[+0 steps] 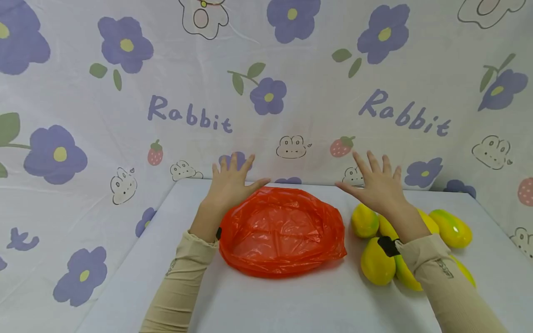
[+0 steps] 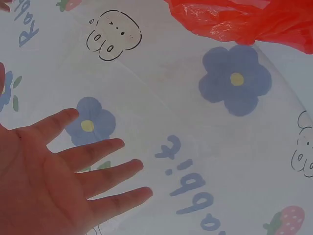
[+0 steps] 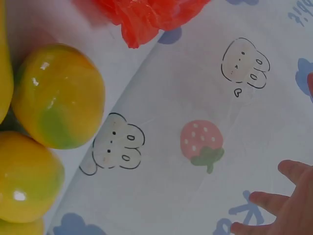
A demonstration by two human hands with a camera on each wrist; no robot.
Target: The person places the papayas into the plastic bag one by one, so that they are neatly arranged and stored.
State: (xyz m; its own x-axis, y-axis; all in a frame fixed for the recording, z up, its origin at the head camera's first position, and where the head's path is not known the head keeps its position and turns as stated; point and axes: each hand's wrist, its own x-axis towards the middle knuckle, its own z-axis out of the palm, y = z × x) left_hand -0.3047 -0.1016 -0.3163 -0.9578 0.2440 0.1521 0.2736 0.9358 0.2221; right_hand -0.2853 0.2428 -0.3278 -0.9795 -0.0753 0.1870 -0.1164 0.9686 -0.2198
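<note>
A red plastic bag [image 1: 279, 231] lies on the white table with its wide mouth spread and facing up. My left hand [image 1: 229, 185] is raised over the bag's left back edge, fingers straight and spread, holding nothing. Above the yellow-green mangoes [image 1: 378, 261] on the right, my right hand [image 1: 381, 187] is lifted with its fingers fanned out, also bare. The left wrist view shows the left palm [image 2: 44, 181] and part of the bag [image 2: 244, 19]. In the right wrist view, mangoes [image 3: 58, 95] sit at left and the right fingers [image 3: 271, 201] at the lower right.
The white table [image 1: 258, 305] backs onto a hanging cloth [image 1: 308, 88] printed with purple flowers, rabbits and strawberries. Several mangoes are clustered beside the bag, partly hidden by the right forearm [image 1: 449, 277]. Both sleeves are beige.
</note>
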